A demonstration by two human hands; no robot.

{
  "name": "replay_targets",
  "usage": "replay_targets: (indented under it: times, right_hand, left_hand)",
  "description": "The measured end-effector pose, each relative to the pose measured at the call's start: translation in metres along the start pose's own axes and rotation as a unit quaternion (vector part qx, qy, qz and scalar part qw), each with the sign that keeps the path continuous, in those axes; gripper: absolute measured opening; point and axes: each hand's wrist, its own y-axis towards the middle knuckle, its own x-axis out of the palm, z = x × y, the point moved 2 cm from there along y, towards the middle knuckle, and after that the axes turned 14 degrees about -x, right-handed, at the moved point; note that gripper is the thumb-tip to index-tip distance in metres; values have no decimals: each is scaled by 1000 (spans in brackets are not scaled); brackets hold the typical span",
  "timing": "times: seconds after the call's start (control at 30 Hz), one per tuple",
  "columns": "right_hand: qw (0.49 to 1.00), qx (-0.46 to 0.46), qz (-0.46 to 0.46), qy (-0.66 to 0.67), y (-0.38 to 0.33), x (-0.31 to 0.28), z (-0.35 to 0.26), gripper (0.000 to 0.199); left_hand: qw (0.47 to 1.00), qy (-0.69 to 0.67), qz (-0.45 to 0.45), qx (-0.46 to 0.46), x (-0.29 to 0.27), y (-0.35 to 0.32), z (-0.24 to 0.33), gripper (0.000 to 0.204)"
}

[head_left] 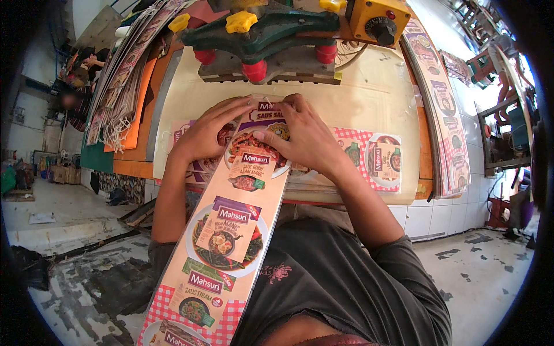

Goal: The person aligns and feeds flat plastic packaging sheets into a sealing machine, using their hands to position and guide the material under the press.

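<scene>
A long glossy printed strip (228,236) with pictures of food packs and red-checked patches slopes from the table edge down over my lap. My right hand (306,135) is closed on its far end, the thumb across the printed face and the fingers bent at the top edge. On the other side, my left hand (213,130) holds the far left corner with its fingers close together; its thumb is hidden. Beneath both hands, more printed strips lie crosswise on the cream-coloured table sheet (369,98), one showing its right end (378,158).
Just beyond my hands stands a press with a dark green frame (259,37), yellow knobs (241,22), red feet and a yellow control box (378,22). Stacked strips with white strings (118,92) hang at the left; another strip pile (444,115) lies right. A person (78,98) is far left.
</scene>
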Motion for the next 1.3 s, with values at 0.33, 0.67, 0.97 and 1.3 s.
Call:
replay_targets:
  times: [0.33, 0.67, 0.97, 1.3]
  right_hand:
    - [995, -75, 15, 68, -2, -2, -1, 63]
    - [987, -134, -10, 83, -5, -3, -9, 50]
    - [994, -103, -28, 30, -12, -18, -21, 32]
    - [984, -178, -19, -13, -48, -33, -59, 55]
  left_hand:
    - [999, 7, -28, 46, 12, 15, 3, 75]
    - [997, 48, 56, 34, 11, 8, -2, 50]
    - [999, 13, 34, 21, 3, -9, 16, 45]
    - [998, 20, 66, 12, 6, -15, 28, 51]
